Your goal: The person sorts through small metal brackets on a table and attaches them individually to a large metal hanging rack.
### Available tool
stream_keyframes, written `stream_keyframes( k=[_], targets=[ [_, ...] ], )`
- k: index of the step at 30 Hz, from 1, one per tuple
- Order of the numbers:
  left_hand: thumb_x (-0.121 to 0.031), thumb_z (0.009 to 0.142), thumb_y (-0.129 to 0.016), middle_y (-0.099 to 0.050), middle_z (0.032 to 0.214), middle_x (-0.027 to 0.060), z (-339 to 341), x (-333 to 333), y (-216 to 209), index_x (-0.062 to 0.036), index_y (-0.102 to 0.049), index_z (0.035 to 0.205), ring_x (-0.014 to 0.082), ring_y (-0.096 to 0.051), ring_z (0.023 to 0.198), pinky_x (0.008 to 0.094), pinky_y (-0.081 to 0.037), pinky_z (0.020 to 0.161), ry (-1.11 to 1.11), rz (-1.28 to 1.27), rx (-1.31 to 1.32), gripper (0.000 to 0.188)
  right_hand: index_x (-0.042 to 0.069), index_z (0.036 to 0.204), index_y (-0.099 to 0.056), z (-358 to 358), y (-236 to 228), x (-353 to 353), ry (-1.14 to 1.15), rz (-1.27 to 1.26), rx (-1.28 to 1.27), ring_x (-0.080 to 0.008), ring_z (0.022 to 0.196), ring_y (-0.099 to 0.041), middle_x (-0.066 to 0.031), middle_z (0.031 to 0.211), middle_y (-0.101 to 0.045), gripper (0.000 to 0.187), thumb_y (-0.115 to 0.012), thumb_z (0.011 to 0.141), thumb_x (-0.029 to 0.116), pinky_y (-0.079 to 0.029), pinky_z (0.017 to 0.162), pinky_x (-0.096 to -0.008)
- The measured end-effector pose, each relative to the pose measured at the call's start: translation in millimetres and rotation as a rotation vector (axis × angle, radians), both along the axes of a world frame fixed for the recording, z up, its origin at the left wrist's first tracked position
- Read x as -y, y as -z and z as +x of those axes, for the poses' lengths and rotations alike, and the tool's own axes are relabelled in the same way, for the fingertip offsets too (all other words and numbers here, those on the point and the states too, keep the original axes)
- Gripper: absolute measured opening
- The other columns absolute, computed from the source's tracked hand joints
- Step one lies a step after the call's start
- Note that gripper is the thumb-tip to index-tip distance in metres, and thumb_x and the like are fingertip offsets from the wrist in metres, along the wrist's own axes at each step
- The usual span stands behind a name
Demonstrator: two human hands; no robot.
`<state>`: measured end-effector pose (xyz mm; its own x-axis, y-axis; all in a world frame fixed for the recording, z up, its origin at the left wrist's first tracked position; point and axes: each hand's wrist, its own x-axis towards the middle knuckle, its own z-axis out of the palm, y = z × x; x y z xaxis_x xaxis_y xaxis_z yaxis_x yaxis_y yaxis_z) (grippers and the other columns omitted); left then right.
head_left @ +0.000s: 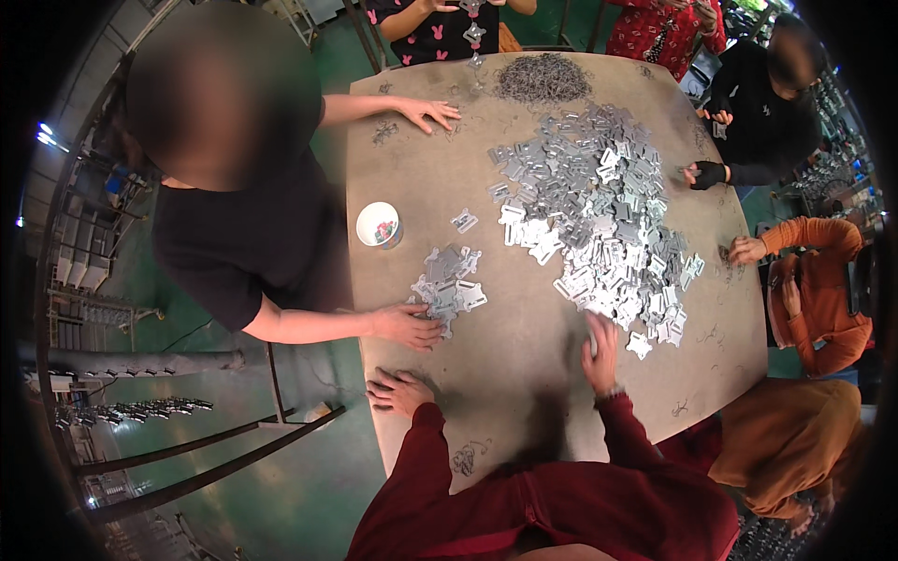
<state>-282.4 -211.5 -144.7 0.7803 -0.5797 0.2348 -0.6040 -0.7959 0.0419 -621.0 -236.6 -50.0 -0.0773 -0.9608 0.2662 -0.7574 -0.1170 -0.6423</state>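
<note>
Dark red clothing (543, 505) is lying nearest, below the broad brown counter (505, 383), while a co-worker in black (224, 262) is sitting along its left side. A large pile of silver-grey metal plates (608, 215) is covering the middle and right of the counter; a smaller heap of plates (447, 276) is lying to the left, with the co-worker's hand (409, 325) touching its edge. The right hand (601, 360) is resting at the pile's near edge; whether its fingers are gripping a plate, I cannot tell. The left hand (400, 393) is lying on the counter's left edge, fingers spread apart and holding nothing visible. If picking a plate is the step in hand, working from this thin edge, lifting one piece at a time and keeping slots from snagging would probably serve best; the free left hand could be steadying neighbours. The only container clearly showing, a white tub (378, 224), is standing near the left edge, holding some small red and green bits (384, 230) at the bottom.
</note>
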Motion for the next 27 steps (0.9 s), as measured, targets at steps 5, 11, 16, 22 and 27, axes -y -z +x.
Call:
stream_keyframes(
  k=[5,11,16,22,27],
  targets=[
    [-0.03,0.088,-0.039,-0.028,0.137,0.0162,-2,-1,0,-0.0144,-0.034,0.132,0.0332,-0.022,0.128,0.0533,-0.017,0.101,-0.02,0.024,-0.022,0.047,0.007,0.136,-0.029,5,-6,147,0.064,-0.168,-0.086,-0.0364,0.125,-0.028,-0.0173,0.131,-0.038,0.061,-0.049,0.078,0.008,-0.021,0.104,-0.0439],
    [-0.029,0.089,-0.038,-0.027,0.138,0.0169,-8,6,-9,-0.0124,-0.034,0.132,0.0332,-0.021,0.129,0.0531,-0.016,0.102,0.007,0.067,-0.077,0.046,0.021,0.134,-0.036,35,-10,287,0.039,0.187,-0.552,-0.0345,0.135,-0.006,-0.0059,0.144,-0.022,0.055,-0.048,0.083,0.039,-0.006,0.102,-0.0635],
    [-0.027,0.089,-0.04,-0.026,0.137,0.0219,0,0,-5,-0.0112,-0.029,0.134,0.0362,-0.021,0.128,0.0539,-0.016,0.102,0.018,0.056,-0.053,0.049,0.029,0.136,-0.031,73,5,336,-0.16,0.241,-0.707,-0.0331,0.136,-0.001,-0.0044,0.147,-0.014,0.059,-0.04,0.083,0.054,0.0,0.098,-0.0685],
    [-0.028,0.089,-0.041,-0.025,0.137,0.0216,0,7,-7,-0.011,-0.029,0.133,0.0357,-0.02,0.128,0.0531,-0.014,0.102,0.026,0.072,-0.075,0.049,0.034,0.137,-0.025,65,35,359,-0.104,0.095,-0.743,-0.0322,0.136,0.001,-0.0035,0.148,-0.012,0.058,-0.034,0.085,0.058,0.001,0.098,-0.0677],
    [-0.028,0.089,-0.041,-0.025,0.137,0.0216,-9,12,-1,-0.0111,-0.028,0.134,0.0355,-0.02,0.128,0.0529,-0.014,0.103,0.072,0.035,-0.127,0.049,0.034,0.136,-0.028,30,48,388,0.012,0.077,-0.673,-0.0339,0.135,0.0,-0.0039,0.147,-0.012,0.052,-0.037,0.087,0.049,0.0,0.099,-0.0665]
  ],
)
